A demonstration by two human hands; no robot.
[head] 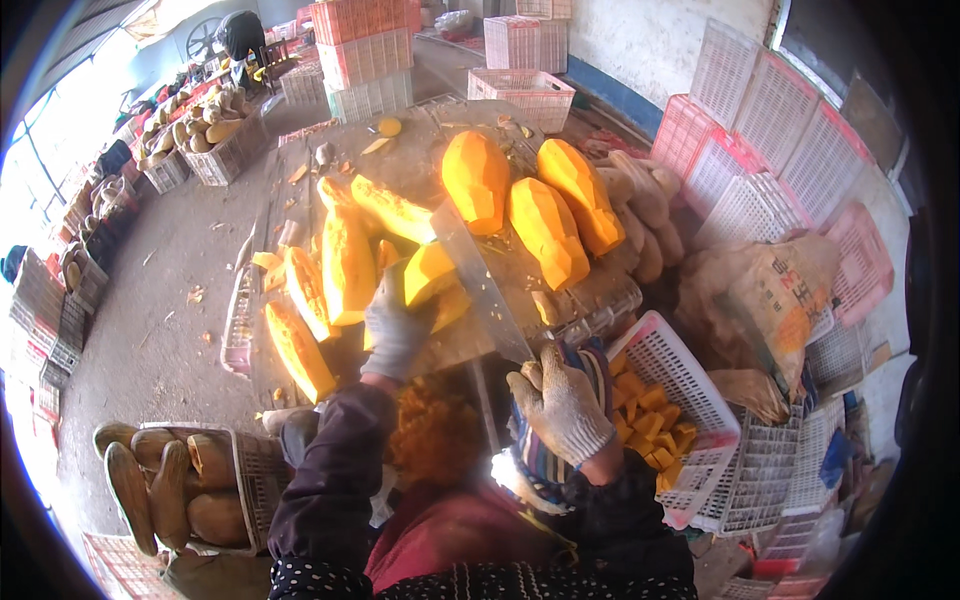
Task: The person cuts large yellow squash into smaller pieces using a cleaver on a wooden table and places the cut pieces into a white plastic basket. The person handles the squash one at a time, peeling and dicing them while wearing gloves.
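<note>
My right hand [564, 401], in a knitted work glove, grips the handle of a large cleaver [480, 281]. Its broad blade points away from me over the wooden board [420, 161]. My left hand [397, 330], in a grey glove, is on a peeled pumpkin piece [429, 271] just left of the blade. Cut pumpkin wedges [346, 262] lie farther left, some showing stringy insides. Beyond the blade rest three peeled whole pumpkins, among them one at the back [475, 182] and one nearer [549, 232]. The fingertips of my left hand are partly hidden.
A plastic crate of pumpkin chunks [675, 375] stands at my right. Unpeeled pumpkins [649, 202] are heaped beyond the board's right edge. Another crate of unpeeled pumpkins [180, 487] is at lower left. Orange scraps [433, 427] lie below the board's front. A person [240, 37] bends over far off.
</note>
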